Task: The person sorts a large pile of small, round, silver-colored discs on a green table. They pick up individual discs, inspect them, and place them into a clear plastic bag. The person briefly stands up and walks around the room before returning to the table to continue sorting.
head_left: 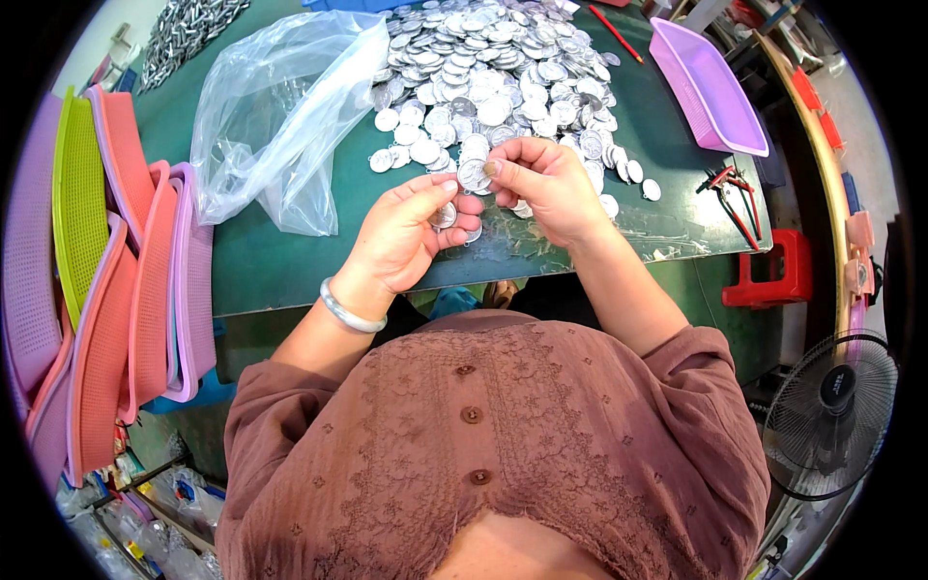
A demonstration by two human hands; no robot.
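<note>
Over the middle of the near edge of the green worktop [266,275], the two hands come close together, fingertips nearly meeting around a silver disc [474,175]. The right hand [553,184] pinches that disc at its right rim between thumb and forefinger, its broad face turned up; being round, it shows no clear long axis. The left hand [411,230] is half curled, palm up, thumb and fingers closed on a second disc [445,216], which lies just below and to the left of the first, so the pinched one sits right between the hands. The heap of discs [493,58] spreads straight ahead of both, toward the far edge, its loose fringe reaching the right hand, which is the nearer one to the strays on that side. A clear plastic bag [285,116] lies beyond the left hand, toward the left edge, and red-handled pliers [747,227] rest by the near right corner. The right hand covers some of the fringe; the left fingers hide how many discs they hold, one more rim showing beneath them. Whether the left fingertips touch the pinched disc is hard to make out, and the heap's far end is cut off.
</note>
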